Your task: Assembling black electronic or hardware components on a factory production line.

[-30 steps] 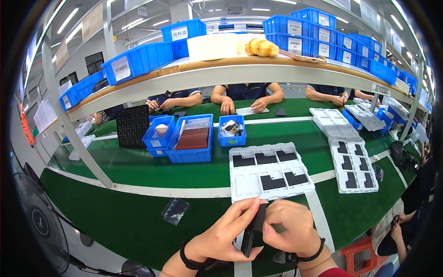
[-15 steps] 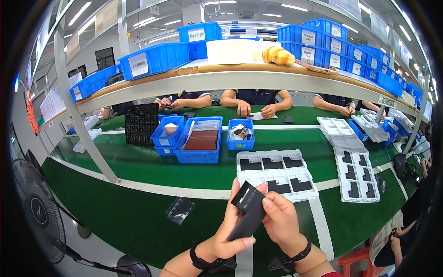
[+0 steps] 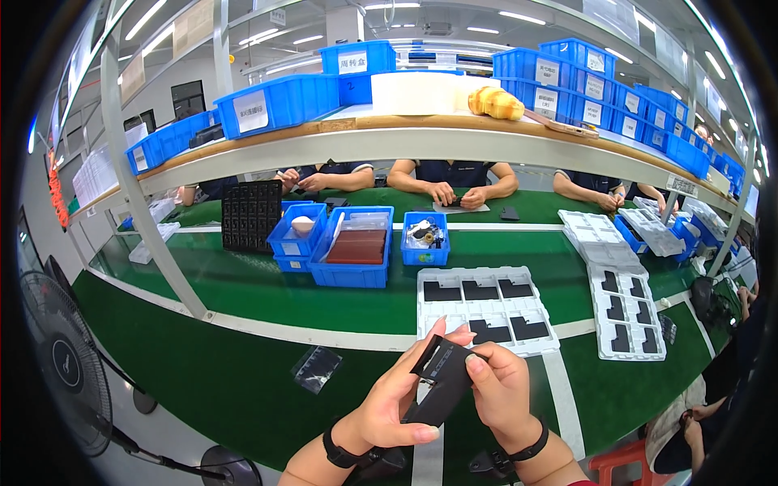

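Green felt-like matting covers the long bench point(image 3: 243, 389), biggest thing in my view, with white divider strips across it. Above runs a shelf point(image 3: 421, 138) loaded with blue plastic bins point(image 3: 279, 101). On the bench: a large blue bin point(image 3: 350, 271) of reddish-brown flat sheets, a black grid tray point(image 3: 250, 215) standing upright, and a white moulded tray point(image 3: 486, 312) with black rectangles in its pockets. People sit opposite; their hands stay on their own side.

Nearest me, a black flat part point(image 3: 442, 389) is held up over the bench edge, tilted. My left hand point(image 3: 397, 405) cradles it from below, fingers curled around the lower end. My right hand point(image 3: 502, 389) pinches the upper corner, fingers narrow.

Looks light, stiff, thin plastic, matte, probably a bit slick; I'd grip it by the edges, not the face. A small clear bag point(image 3: 316, 368) lies flat to the left.
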`<state>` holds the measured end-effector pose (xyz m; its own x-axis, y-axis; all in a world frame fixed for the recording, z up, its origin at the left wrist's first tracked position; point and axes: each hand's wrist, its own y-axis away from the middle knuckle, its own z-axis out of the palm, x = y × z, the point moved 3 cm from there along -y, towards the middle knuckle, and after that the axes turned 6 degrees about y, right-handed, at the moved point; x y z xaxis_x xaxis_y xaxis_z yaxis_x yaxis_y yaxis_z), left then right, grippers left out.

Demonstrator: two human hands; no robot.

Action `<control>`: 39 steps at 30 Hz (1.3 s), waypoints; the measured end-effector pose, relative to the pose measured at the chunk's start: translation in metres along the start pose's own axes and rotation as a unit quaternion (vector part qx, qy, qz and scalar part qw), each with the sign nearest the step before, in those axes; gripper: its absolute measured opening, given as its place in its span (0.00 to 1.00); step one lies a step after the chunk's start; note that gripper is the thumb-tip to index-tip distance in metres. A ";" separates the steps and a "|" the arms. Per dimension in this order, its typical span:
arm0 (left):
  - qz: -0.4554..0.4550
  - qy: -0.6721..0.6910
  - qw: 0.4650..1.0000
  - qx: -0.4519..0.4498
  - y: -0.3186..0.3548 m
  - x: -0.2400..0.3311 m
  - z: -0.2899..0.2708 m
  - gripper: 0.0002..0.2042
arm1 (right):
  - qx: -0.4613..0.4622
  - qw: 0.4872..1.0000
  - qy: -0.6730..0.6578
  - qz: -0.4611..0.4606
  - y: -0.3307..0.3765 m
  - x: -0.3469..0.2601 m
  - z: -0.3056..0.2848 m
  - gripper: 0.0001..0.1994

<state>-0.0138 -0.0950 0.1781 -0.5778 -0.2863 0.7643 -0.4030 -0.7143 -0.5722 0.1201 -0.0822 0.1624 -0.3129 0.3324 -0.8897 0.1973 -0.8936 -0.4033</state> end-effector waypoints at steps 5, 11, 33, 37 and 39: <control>0.109 -0.504 0.855 -0.057 -0.007 0.026 -0.004 0.47 | 0.031 0.993 0.116 -0.011 0.002 -0.010 -0.006 0.06; 0.146 -0.612 0.776 0.049 -0.003 0.030 -0.007 0.23 | 0.056 0.960 0.245 -0.126 0.001 -0.014 0.005 0.05; 0.298 -0.774 0.532 0.172 -0.003 0.027 0.019 0.08 | 0.120 0.926 0.268 -0.236 0.004 -0.013 0.011 0.05; 0.251 -0.684 0.663 0.170 -0.001 0.026 0.004 0.09 | 0.120 0.926 0.271 -0.232 0.005 -0.018 0.009 0.05; 0.208 -0.592 0.762 0.161 -0.004 0.025 0.002 0.13 | 0.115 0.932 0.264 -0.220 0.006 -0.021 0.009 0.06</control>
<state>-0.0252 -0.1005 0.1996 0.5136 -0.7703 0.3781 -0.0552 -0.4693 -0.8813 0.1197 -0.0971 0.1806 0.1954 0.7305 -0.6543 -0.0652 -0.6561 -0.7519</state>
